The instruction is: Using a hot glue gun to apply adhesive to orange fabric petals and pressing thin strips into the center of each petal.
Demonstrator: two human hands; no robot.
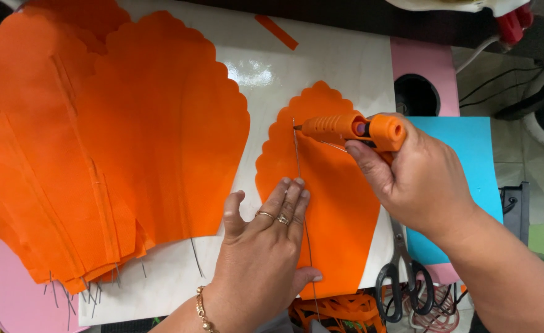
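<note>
Two hands work on one single orange paper petal (333, 203), the landmark for all positions given here. The left hand (265, 246), wearing two rings and one beaded bracelet, lies flat and unclenched on the petal's lower left part, its fingertips (293, 184) pressing one thin wire (301, 185) that runs lengthwise down the petal. The right hand (417, 179) is clenched around one orange glue gun (352, 129) above the petal's upper half, the nozzle tip meeting the wire's upper end. Just right of the petal's lower edge lies one pair of black-handled scissors (401, 277); orange paper scraps (340, 311) sit below it. Right of the petal is one blue sheet (469, 154). Left of the petal lies one overlapping stack of larger orange petals (99, 142), wire ends protruding at the bottom; the number in the stack cannot be told. Beyond the petal rests one orange paper strip (276, 32). The surface (321, 55) is glossy white with pink edging; cables (500, 80) cross the tiled floor farther right.
</note>
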